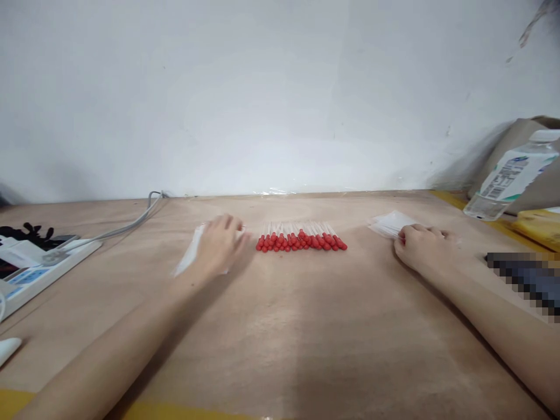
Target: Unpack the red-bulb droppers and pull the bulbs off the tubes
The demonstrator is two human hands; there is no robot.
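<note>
Several thin white sticks with rounded red tips (301, 239) lie side by side in a row on the wooden table, red ends toward me. To their left, my left hand (221, 242) is over a thin whitish plastic sheet or bag (190, 254); its fingers are blurred, and what they touch is hidden. On the right, my right hand (422, 248) rests low on the table with curled fingers. A bit of red shows at its fingertips, and pale stick-like lines run leftward from it over another clear plastic bag (391, 221).
A power strip (56, 268) with plugs and a grey cable (135, 221) is at the left. At the right stand a water bottle (511, 175) and a brown bag (525, 128), near a yellow packet (540, 227) and a pixelated dark object (529, 277). A white wall (280, 105) closes the back.
</note>
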